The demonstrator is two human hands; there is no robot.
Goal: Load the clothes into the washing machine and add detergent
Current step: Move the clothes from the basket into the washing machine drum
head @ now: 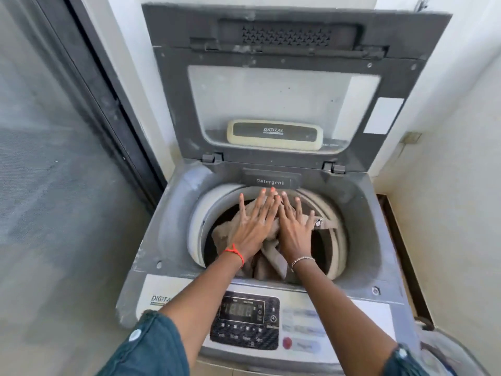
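A grey top-loading washing machine (173, 213) stands in front of me with its lid (282, 85) raised upright. Beige clothes (271, 256) fill the round drum opening, bunched up to the rim. My left hand (254, 218) and my right hand (294, 226) lie side by side on top of the pile, fingers straight and spread, pressing on the fabric. At the back edge of the opening sits a closed flap marked Detergent (271, 181). No detergent container is in view.
The control panel (245, 320) with a lit display faces me at the machine's front edge. A dark-framed glass door (81, 104) runs along the left. White walls close in behind and at the right, and a rounded grey object (455, 356) sits at the bottom right.
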